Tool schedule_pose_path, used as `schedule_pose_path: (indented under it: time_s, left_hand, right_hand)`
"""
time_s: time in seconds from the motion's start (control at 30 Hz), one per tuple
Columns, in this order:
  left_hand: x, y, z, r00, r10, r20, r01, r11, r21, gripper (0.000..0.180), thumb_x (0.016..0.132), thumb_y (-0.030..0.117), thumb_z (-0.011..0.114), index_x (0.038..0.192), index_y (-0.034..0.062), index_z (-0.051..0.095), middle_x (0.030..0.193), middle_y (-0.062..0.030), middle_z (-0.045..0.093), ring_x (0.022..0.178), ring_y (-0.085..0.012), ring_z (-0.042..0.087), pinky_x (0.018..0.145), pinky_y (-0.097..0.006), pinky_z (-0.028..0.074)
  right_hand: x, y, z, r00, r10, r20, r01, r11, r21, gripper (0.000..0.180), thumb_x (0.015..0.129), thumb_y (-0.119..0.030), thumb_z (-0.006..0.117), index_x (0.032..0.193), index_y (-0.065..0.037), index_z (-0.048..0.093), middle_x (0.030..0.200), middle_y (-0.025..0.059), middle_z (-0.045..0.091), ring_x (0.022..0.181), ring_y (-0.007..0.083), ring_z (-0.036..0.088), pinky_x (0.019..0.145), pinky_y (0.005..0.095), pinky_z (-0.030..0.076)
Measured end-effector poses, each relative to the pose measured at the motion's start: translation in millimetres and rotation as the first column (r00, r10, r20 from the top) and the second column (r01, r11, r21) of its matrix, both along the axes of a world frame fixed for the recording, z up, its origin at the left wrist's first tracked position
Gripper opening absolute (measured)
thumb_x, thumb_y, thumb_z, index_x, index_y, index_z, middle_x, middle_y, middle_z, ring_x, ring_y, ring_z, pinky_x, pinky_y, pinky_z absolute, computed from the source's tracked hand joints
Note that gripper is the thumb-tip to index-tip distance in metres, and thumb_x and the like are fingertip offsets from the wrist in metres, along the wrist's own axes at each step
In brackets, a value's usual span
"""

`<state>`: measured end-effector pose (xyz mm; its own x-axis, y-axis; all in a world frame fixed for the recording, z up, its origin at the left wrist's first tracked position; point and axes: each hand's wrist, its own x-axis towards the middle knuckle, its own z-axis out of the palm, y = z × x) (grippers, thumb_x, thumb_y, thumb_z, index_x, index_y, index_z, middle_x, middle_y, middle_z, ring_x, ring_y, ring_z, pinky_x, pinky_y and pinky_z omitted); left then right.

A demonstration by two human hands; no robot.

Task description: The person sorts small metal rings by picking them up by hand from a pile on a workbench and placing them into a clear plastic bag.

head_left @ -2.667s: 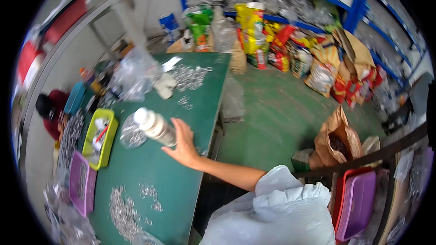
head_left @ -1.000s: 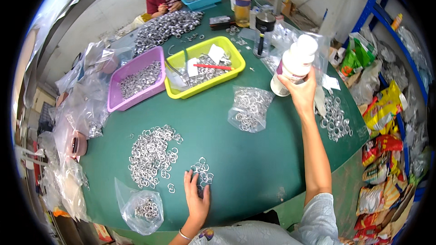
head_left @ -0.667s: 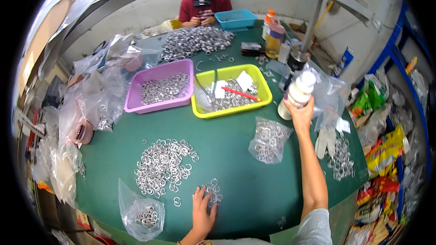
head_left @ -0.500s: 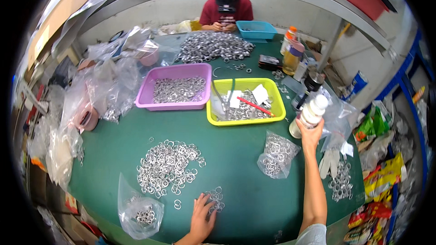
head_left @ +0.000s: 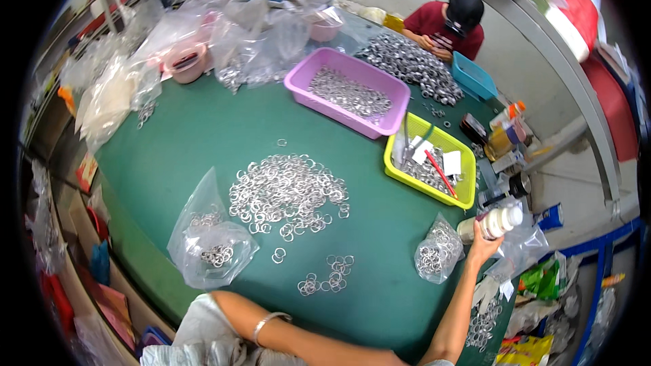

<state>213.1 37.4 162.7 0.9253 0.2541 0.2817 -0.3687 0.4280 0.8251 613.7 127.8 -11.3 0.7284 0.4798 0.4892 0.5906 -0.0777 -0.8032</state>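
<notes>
Right hand (head_left: 480,249) is curled around a white bottle (head_left: 494,222) at the green table's (head_left: 176,149) right edge beside a small bag of rings (head_left: 436,256), its cap seemingly on, while the left hand's state cannot be told, and the loose metal rings (head_left: 288,190) lie unbagged mid-table.

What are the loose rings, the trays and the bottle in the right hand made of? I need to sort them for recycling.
The rings look like bare metal: silvery and glinting. The purple tray and yellow tray look like moulded plastic, evenly bright in colour. The white bottle in the right hand is probably plastic, smooth and opaque.
</notes>
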Motion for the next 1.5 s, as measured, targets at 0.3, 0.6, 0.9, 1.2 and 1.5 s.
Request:
schedule_pose_path:
  time_s: [0.3, 0.6, 0.9, 1.2, 1.5]
  left_hand:
    - [-3.1, 0.0, -7.9, 0.995, -0.017, 0.100, 0.028, 0.994, -0.105, 0.020, 0.092, 0.013, 0.056, 0.106, 0.0001, 0.061, 0.109, -0.0112, 0.062, 0.103, -0.0235, 0.059, 0.091, -0.034, 0.045]
    - [-41.2, 12.4, -43.1, 0.985, 0.174, 0.018, -0.165, 0.960, -0.227, 0.020, 0.092, 0.012, 0.056, 0.107, 0.0001, 0.060, 0.110, -0.0113, 0.062, 0.103, -0.0235, 0.058, 0.091, -0.034, 0.045]
    - [-94.8, 23.3, -81.1, 0.872, 0.439, -0.218, -0.489, 0.801, -0.345, 0.021, 0.092, 0.012, 0.056, 0.108, 0.0001, 0.060, 0.110, -0.0115, 0.061, 0.104, -0.0235, 0.058, 0.091, -0.034, 0.045]
    - [-150.7, 19.5, -115.2, 0.606, 0.608, -0.513, -0.795, 0.476, -0.376, 0.021, 0.092, 0.012, 0.055, 0.109, 0.0001, 0.059, 0.111, -0.0116, 0.061, 0.104, -0.0234, 0.058, 0.092, -0.034, 0.045]
    - [-148.3, 30.9, -141.4, 0.507, 0.588, -0.630, -0.861, 0.309, -0.404, 0.022, 0.093, 0.012, 0.055, 0.110, 0.0001, 0.059, 0.111, -0.0118, 0.061, 0.105, -0.0234, 0.058, 0.092, -0.034, 0.044]
  right_hand:
    - [3.3, -31.6, 14.2, 0.993, 0.100, -0.063, -0.100, 0.995, -0.001, 0.082, 0.080, -0.010, 0.073, 0.142, 0.002, 0.020, 0.136, 0.0218, 0.040, 0.123, 0.0284, 0.043, 0.103, 0.0402, 0.035]
    - [-188.4, -143.2, 57.9, 0.954, 0.299, -0.031, -0.298, 0.954, 0.041, 0.071, 0.082, 0.001, 0.061, 0.142, -0.001, 0.024, 0.131, 0.0170, 0.042, 0.108, 0.0258, 0.049, 0.094, 0.0371, 0.040]
    - [-271.9, -133.9, 47.6, 0.809, 0.515, -0.282, -0.526, 0.850, 0.042, 0.079, 0.080, 0.010, 0.055, 0.144, -0.002, 0.011, 0.130, 0.0151, 0.040, 0.103, 0.0226, 0.053, 0.093, 0.0346, 0.042]
    - [-279.7, -141.6, 18.4, 0.878, 0.416, -0.234, -0.417, 0.908, 0.051, 0.074, 0.077, 0.007, 0.059, 0.139, 0.004, 0.019, 0.097, 0.0134, 0.057, 0.097, 0.0225, 0.053, 0.100, 0.0401, 0.035]
    - [-276.5, -151.9, -3.5, 0.812, 0.275, -0.515, -0.191, 0.959, 0.211, 0.044, 0.081, 0.004, 0.059, 0.123, 0.001, 0.050, 0.096, 0.0180, 0.055, 0.076, 0.0220, 0.052, 0.067, 0.0335, 0.048]
